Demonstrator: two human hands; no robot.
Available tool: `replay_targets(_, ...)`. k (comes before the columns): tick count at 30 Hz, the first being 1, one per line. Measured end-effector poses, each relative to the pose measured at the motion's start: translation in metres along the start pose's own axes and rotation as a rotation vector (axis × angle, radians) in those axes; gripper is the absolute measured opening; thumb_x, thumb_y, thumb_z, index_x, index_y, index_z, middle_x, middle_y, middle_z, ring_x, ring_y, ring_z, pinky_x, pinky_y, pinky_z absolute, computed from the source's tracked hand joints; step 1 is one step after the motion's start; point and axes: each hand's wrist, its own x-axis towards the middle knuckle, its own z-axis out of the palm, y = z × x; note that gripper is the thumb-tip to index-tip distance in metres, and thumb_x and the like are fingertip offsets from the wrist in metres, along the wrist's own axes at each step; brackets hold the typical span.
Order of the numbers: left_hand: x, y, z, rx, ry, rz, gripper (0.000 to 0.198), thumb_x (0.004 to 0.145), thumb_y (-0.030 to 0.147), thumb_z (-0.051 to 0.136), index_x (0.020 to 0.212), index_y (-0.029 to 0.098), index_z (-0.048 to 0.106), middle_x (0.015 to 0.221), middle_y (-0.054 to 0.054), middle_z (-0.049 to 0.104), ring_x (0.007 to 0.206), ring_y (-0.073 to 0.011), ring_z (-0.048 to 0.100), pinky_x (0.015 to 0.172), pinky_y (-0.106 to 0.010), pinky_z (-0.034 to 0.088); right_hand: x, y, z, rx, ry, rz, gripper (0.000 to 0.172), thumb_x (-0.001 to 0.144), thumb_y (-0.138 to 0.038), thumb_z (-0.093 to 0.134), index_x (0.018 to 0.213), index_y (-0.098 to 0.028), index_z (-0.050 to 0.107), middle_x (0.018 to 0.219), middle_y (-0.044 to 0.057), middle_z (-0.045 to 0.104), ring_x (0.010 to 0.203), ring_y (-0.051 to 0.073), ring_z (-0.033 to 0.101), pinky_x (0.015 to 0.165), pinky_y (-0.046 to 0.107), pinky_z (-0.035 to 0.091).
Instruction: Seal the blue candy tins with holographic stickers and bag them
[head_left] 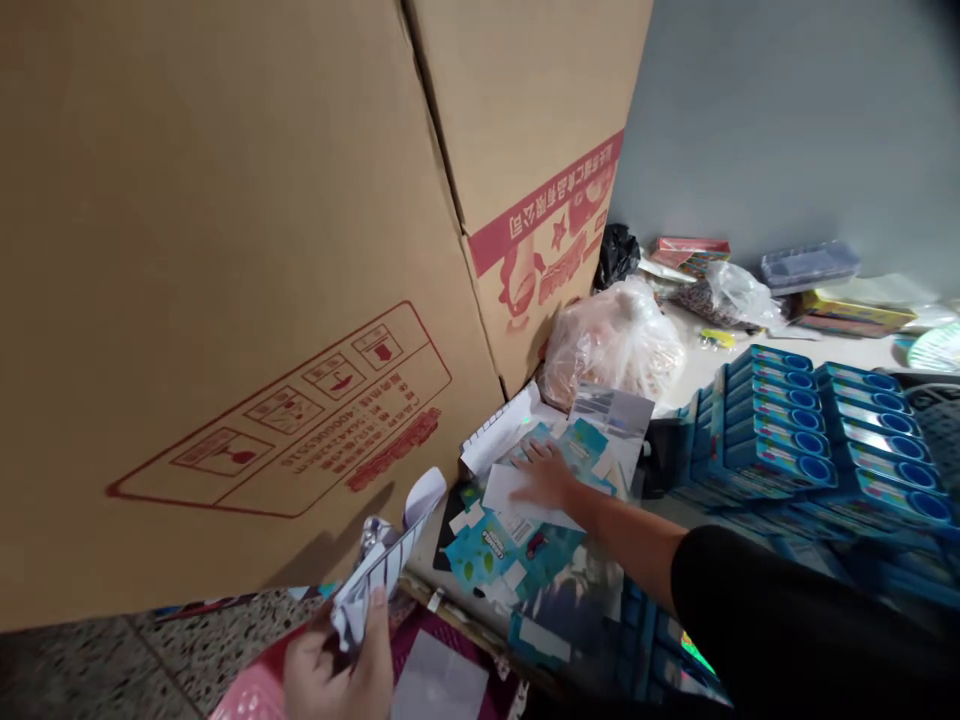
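Note:
My left hand (pixel 337 665) is at the bottom, closed around a partly folded white and dark carton blank (pixel 382 560) that sticks up from it. My right hand (pixel 541 472) reaches forward with its fingers spread flat on a white card (pixel 517 495) lying on a loose pile of teal flat carton blanks (pixel 502 555). The black sleeve (pixel 787 620) of my right arm fills the lower right.
A huge brown cardboard box (pixel 225 250) with red print stands close on the left. Stacks of assembled blue boxes (pixel 795 430) sit to the right. A tied clear plastic bag (pixel 611 345) lies behind the pile, with more bags and trays along the grey wall. Speckled floor (pixel 112 665) shows at the bottom left.

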Motion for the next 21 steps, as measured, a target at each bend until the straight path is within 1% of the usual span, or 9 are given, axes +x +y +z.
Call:
replay_targets(3,0.008,0.021,0.028,-0.042,-0.033,0.087,0.031,0.072,0.044,0.075,0.083,0.019,0.059,0.084,-0.006,0.069,0.074,-0.0227,0.067,0.07,-0.035,0.057,-0.022,-0.002,0.0,0.02,0.021,0.009,0.084,0.079,-0.071,0.06,0.147,-0.025,0.044,0.161,0.015,0.026,0.146,0.036,0.022,0.117,0.055,0.012)
replay_targets(4,0.012,0.027,0.038,-0.055,-0.06,0.151,0.029,0.073,0.043,0.074,0.081,0.019,0.058,0.085,-0.007,0.069,0.076,-0.0226,0.067,0.072,-0.035,0.057,-0.027,-0.004,-0.002,0.021,0.024,0.017,0.081,0.08,-0.071,0.059,0.145,-0.025,0.047,0.16,0.015,0.029,0.145,0.036,0.025,0.116,0.055,0.014)
replay_targets(6,0.021,0.034,0.057,-0.086,-0.037,0.27,0.028,0.075,0.042,0.072,0.08,0.02,0.056,0.087,-0.009,0.069,0.081,-0.0233,0.068,0.076,-0.036,0.058,-0.029,-0.01,-0.009,0.005,0.018,0.044,0.068,0.084,-0.07,0.053,0.135,-0.025,0.058,0.152,0.014,0.042,0.14,0.036,0.033,0.113,0.055,0.02)
replay_targets(9,0.034,0.038,0.082,-0.132,0.049,0.341,0.032,0.074,0.044,0.07,0.082,0.02,0.051,0.089,-0.01,0.068,0.086,-0.0243,0.069,0.076,-0.037,0.059,-0.009,-0.015,-0.024,-0.035,0.015,0.106,0.055,0.094,-0.063,0.039,0.116,-0.022,0.068,0.126,0.013,0.063,0.124,0.035,0.048,0.108,0.056,0.026)
replay_targets(11,0.04,0.038,0.094,-0.115,0.054,0.342,0.034,0.074,0.046,0.07,0.084,0.02,0.051,0.09,-0.01,0.069,0.085,-0.0239,0.069,0.075,-0.037,0.059,0.015,-0.013,-0.033,-0.058,0.025,0.148,0.054,0.097,-0.056,0.037,0.119,-0.017,0.066,0.125,0.017,0.062,0.12,0.035,0.05,0.106,0.058,0.027)
replay_targets(13,0.043,0.038,0.103,-0.09,0.026,0.377,0.033,0.075,0.045,0.069,0.085,0.019,0.052,0.091,-0.012,0.07,0.084,-0.0236,0.07,0.074,-0.035,0.059,0.036,-0.009,-0.037,-0.078,0.026,0.15,0.053,0.094,-0.053,0.045,0.128,-0.014,0.06,0.141,0.02,0.05,0.127,0.037,0.044,0.105,0.059,0.028)
replay_targets(15,0.044,0.037,0.108,-0.101,-0.027,0.462,0.028,0.077,0.04,0.069,0.084,0.019,0.052,0.094,-0.013,0.071,0.089,-0.0239,0.071,0.076,-0.034,0.059,0.047,-0.006,-0.034,-0.084,-0.002,0.109,0.056,0.089,-0.054,0.054,0.131,-0.017,0.058,0.151,0.018,0.041,0.135,0.038,0.036,0.107,0.058,0.027)
replay_targets(18,0.042,0.034,0.113,-0.112,-0.136,0.607,0.018,0.082,0.031,0.065,0.089,0.019,0.054,0.102,-0.015,0.073,0.098,-0.0236,0.071,0.084,-0.034,0.058,0.041,-0.006,-0.022,-0.078,-0.039,0.055,0.055,0.091,-0.058,0.048,0.13,-0.02,0.06,0.147,0.015,0.048,0.137,0.037,0.034,0.11,0.061,0.022)
replay_targets(21,0.04,0.032,0.119,0.002,-0.183,0.689,0.022,0.084,0.029,0.063,0.1,0.016,0.06,0.099,-0.016,0.074,0.094,-0.0227,0.072,0.085,-0.032,0.058,0.023,-0.009,-0.012,-0.08,-0.017,0.033,0.054,0.096,-0.057,0.038,0.129,-0.02,0.06,0.141,0.015,0.054,0.136,0.037,0.035,0.11,0.064,0.019)
